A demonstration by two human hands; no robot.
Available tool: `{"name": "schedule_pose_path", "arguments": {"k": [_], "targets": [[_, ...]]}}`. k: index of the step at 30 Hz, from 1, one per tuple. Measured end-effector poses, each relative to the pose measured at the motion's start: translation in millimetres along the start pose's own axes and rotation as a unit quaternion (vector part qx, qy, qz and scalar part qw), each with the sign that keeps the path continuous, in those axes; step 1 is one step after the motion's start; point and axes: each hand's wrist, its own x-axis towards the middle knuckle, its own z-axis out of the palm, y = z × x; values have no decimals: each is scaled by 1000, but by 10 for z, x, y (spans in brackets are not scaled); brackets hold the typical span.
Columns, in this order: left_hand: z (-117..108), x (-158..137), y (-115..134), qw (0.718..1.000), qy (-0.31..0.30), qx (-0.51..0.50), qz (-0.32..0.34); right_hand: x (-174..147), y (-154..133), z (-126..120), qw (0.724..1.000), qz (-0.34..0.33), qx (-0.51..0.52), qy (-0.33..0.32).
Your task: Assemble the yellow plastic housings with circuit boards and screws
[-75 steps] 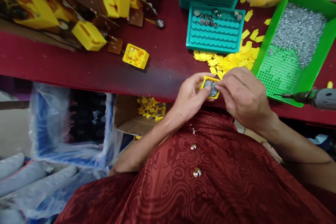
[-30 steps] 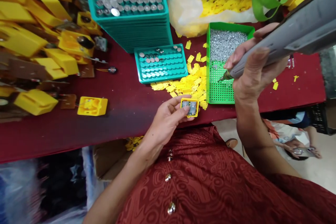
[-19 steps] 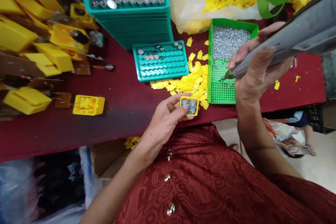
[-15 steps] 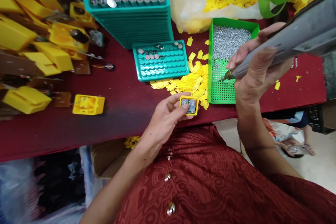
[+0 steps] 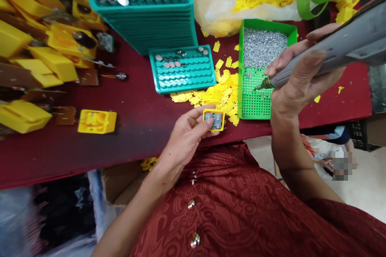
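My left hand (image 5: 193, 126) is closed around a small yellow plastic case (image 5: 222, 119), its thumb resting on the grey and dark parts inside. In my right hand (image 5: 297, 76) is a grey electric screwdriver (image 5: 328, 46), gripped with its bit pointing down and left. The bit tip hovers over the perforated floor of a green tray (image 5: 241, 88), whose far half is heaped with small silver screws (image 5: 265, 46). Loose yellow covers (image 5: 221, 92) lie in a pile between the case and the tray.
A teal tray (image 5: 187, 76) with a few round coin cells lies beyond my left hand. Behind it rises a teal tray stack (image 5: 150, 28) topped with silver discs. Yellow housings with wires (image 5: 98, 121) crowd the left. A plastic bag (image 5: 211, 4) of yellow pieces stands behind.
My right hand has moved the screwdriver slightly right, with the bit still over the green tray. My left hand keeps its hold on the yellow case. The view has shifted a little.
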Motion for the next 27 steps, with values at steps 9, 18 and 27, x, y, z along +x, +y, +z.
{"name": "schedule_pose_path", "arguments": {"k": [9, 18, 27], "targets": [[7, -1, -9, 1000, 6, -9, -3, 16, -91, 38, 999, -44, 19, 17], [28, -16, -8, 1000, -1, -14, -1, 43, -63, 53, 996, -69, 41, 24], [12, -24, -27, 1000, -6, -1, -2, 59, -88, 61, 994, -80, 66, 20]]}}
